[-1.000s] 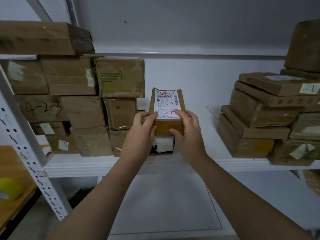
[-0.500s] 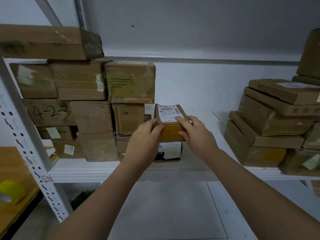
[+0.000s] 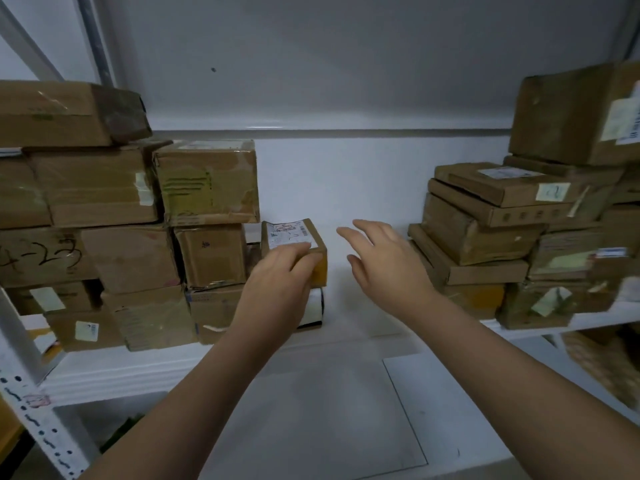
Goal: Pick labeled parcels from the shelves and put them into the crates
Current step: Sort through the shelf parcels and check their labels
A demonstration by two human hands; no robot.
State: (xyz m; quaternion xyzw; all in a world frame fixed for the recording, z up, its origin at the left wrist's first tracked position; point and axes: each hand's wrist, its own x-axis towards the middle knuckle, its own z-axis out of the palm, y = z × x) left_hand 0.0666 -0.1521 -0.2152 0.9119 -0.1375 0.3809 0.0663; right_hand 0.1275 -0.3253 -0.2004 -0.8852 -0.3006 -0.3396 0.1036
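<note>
On shelf (image 3: 138,372), labeled parcel (image 3: 294,233) label-up, long axis front-to-back, left hand (image 3: 277,282) gripping it, right hand (image 3: 377,261) spread wide

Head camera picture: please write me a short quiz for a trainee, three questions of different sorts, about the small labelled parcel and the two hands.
1. True or false: the right hand touches the small labelled parcel.
2. The small labelled parcel rests on: A a crate; B another parcel; C the floor.
3. Which hand lies on the parcel's white label?

Key: 1 false, it is open and apart from the parcel. 2 B. 3 the left hand.
</note>
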